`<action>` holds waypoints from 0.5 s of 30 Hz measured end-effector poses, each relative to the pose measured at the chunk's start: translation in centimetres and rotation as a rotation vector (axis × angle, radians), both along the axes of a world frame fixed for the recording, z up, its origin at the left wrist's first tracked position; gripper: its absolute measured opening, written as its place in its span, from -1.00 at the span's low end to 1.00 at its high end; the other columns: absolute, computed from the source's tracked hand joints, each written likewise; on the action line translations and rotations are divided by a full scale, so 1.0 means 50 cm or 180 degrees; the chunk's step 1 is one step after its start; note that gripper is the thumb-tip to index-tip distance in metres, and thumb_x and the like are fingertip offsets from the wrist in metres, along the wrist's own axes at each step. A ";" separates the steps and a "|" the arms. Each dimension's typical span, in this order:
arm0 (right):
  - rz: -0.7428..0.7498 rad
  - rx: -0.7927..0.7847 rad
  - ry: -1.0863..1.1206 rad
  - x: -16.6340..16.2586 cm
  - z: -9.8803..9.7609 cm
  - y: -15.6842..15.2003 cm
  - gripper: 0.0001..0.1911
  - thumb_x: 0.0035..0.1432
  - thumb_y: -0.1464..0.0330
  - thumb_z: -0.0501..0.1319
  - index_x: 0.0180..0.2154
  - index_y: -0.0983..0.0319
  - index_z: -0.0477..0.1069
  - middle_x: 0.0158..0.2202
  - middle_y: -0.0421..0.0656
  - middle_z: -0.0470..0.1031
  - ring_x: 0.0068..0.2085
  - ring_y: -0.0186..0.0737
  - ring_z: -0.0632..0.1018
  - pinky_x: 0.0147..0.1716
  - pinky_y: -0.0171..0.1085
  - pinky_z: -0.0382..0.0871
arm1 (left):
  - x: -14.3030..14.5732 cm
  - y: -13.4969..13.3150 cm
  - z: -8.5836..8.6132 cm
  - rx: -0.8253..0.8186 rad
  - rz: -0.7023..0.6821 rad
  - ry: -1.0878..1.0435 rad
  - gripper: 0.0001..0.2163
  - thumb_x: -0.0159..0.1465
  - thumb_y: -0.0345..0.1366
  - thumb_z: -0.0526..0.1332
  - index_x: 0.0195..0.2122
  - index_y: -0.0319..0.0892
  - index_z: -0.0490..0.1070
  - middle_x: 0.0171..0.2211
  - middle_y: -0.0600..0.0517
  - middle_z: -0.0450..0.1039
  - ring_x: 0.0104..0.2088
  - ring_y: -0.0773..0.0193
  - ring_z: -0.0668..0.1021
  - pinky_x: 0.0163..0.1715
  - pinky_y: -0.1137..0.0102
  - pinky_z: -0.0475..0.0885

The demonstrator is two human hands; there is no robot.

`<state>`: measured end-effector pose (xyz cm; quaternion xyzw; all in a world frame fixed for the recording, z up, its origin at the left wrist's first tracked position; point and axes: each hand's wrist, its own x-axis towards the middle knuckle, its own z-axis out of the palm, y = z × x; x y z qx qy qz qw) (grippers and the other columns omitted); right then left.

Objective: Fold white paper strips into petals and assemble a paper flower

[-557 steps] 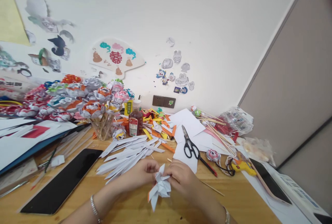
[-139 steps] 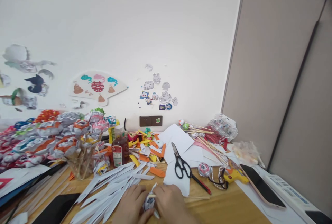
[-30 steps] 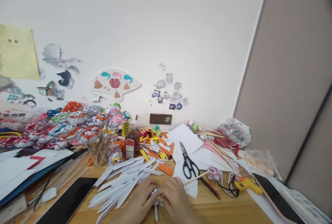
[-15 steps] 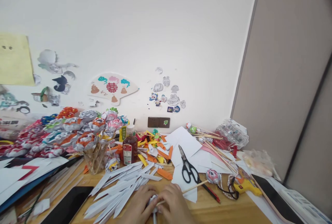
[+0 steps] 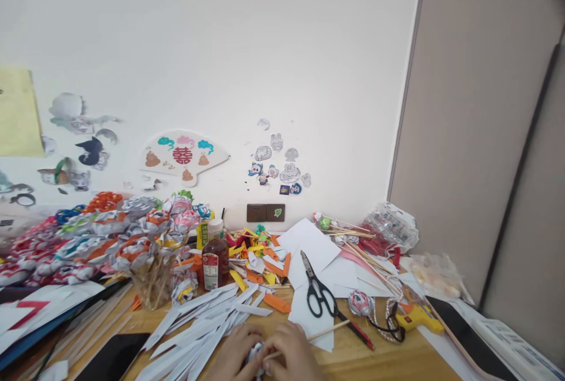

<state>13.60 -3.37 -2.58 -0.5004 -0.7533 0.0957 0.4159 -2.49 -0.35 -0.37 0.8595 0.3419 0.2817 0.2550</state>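
Note:
At the bottom of the head view both my hands meet at the table's front edge. My left hand (image 5: 236,354) is closed around a small piece of bunched white paper (image 5: 256,351), mostly hidden by the fingers. Pinched in my right hand (image 5: 292,353) is a thin wooden stick (image 5: 329,330), its near end at the paper and its far end pointing right. White paper strips (image 5: 189,331) lie spread just left of my hands. Black-handled scissors (image 5: 318,292) rest on white paper sheets (image 5: 309,245) beyond my right hand.
Many paper flowers (image 5: 132,245) crowd the left, some in a clear cup (image 5: 152,284). A bottle of reddish liquid (image 5: 215,257) stands beside orange and yellow paper pieces (image 5: 260,257). At right lie a paper flower (image 5: 361,302), a yellow glue gun (image 5: 419,317) and a phone (image 5: 463,334).
The view has swung slightly to the right. The stick's far end has dropped a little, and my fingers have shifted slightly around the paper.

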 end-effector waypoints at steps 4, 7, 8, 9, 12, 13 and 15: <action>-0.0110 0.0054 -0.0025 -0.003 -0.001 0.002 -0.81 -0.22 0.55 0.34 -0.49 0.20 0.43 -0.43 -0.22 0.49 -0.33 -0.18 0.46 -0.29 -0.27 0.23 | -0.004 0.007 -0.008 -0.0030 -0.0018 0.0052 -0.75 0.24 -0.10 0.05 -0.27 -0.08 0.45 -0.17 -0.01 0.43 -0.11 0.14 0.42 -0.04 0.26 0.30; -0.0117 0.0118 -0.0090 -0.003 -0.004 0.004 -0.81 -0.22 0.52 0.35 -0.48 0.18 0.44 -0.45 -0.23 0.48 -0.34 -0.18 0.47 -0.30 -0.27 0.23 | -0.008 0.011 -0.014 -0.0080 -0.0029 0.0072 -0.75 0.24 -0.11 0.06 -0.23 -0.07 0.44 -0.13 -0.02 0.42 -0.08 0.13 0.40 -0.01 0.23 0.28; -0.0107 0.0146 -0.0123 -0.003 -0.005 0.005 -0.81 -0.22 0.51 0.36 -0.47 0.18 0.45 -0.45 -0.23 0.48 -0.35 -0.19 0.47 -0.30 -0.27 0.23 | -0.009 0.012 -0.016 -0.0087 -0.0028 0.0087 -0.75 0.24 -0.11 0.06 -0.22 -0.08 0.44 -0.12 -0.03 0.41 -0.07 0.12 0.40 -0.01 0.23 0.28; -0.0096 0.0179 -0.0159 -0.002 -0.007 0.006 -0.81 -0.22 0.50 0.36 -0.47 0.17 0.45 -0.45 -0.23 0.48 -0.35 -0.19 0.47 -0.31 -0.27 0.23 | -0.009 0.013 -0.017 -0.0087 -0.0028 0.0107 -0.75 0.24 -0.11 0.06 -0.22 -0.09 0.44 -0.12 -0.04 0.42 -0.08 0.12 0.40 -0.01 0.22 0.28; -0.0097 0.0260 -0.0252 0.000 -0.011 0.009 -0.84 -0.20 0.46 0.36 -0.48 0.17 0.45 -0.46 -0.23 0.48 -0.35 -0.19 0.47 -0.31 -0.27 0.24 | -0.006 0.015 -0.016 -0.0105 -0.0016 0.0144 -0.75 0.23 -0.11 0.07 -0.24 -0.10 0.44 -0.12 -0.04 0.42 -0.09 0.11 0.40 -0.02 0.22 0.28; -0.0101 0.0271 -0.0269 0.000 -0.011 0.010 -0.86 -0.18 0.44 0.36 -0.49 0.17 0.44 -0.46 -0.23 0.47 -0.35 -0.19 0.47 -0.31 -0.27 0.24 | -0.005 0.015 -0.015 -0.0119 -0.0017 0.0150 -0.75 0.22 -0.11 0.07 -0.25 -0.11 0.44 -0.12 -0.04 0.42 -0.09 0.11 0.40 -0.02 0.22 0.28; -0.0103 0.0269 -0.0272 0.000 -0.011 0.009 -0.86 -0.18 0.43 0.36 -0.49 0.17 0.43 -0.45 -0.24 0.47 -0.36 -0.20 0.47 -0.30 -0.27 0.24 | -0.003 0.015 -0.012 -0.0163 -0.0049 0.0143 -0.77 0.21 -0.11 0.10 -0.24 -0.10 0.43 -0.12 -0.03 0.43 -0.09 0.11 0.40 -0.02 0.22 0.27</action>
